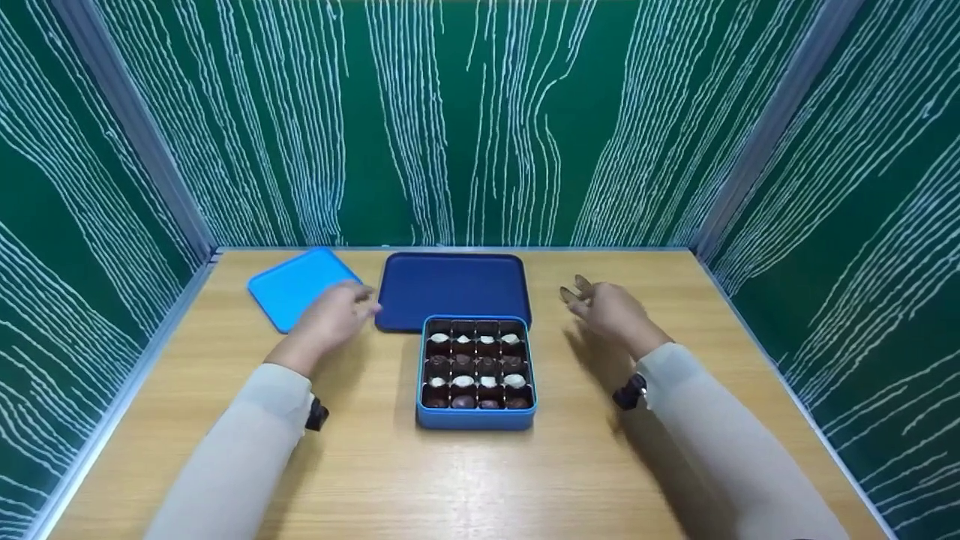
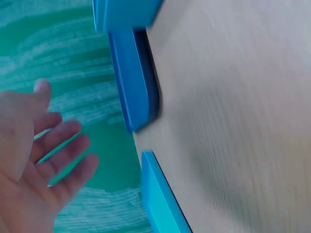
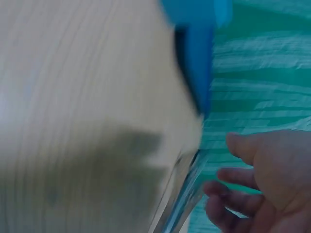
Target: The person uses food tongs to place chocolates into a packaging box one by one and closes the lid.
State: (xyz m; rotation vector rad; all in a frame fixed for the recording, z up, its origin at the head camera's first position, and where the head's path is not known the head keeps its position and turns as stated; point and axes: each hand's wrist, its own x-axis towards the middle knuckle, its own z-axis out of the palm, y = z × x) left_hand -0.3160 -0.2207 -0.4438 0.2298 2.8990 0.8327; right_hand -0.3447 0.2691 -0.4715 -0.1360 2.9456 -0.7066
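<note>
A blue square tin stands on the table, its dark divided tray holding rows of white and brown chocolates. Behind it lies a dark blue lid or tray, partly covered by the tin. My left hand hovers at the right edge of a light blue square lid. In the left wrist view, the fingers spread loosely, touching nothing. To the right of the tin, my right hand is raised above the table, fingers loosely bent. Nothing shows in its grasp in the right wrist view, which is blurred.
Green walls with white streaks enclose the wooden table on three sides. Metal rails run along the table's side edges. A black device is strapped at each wrist.
</note>
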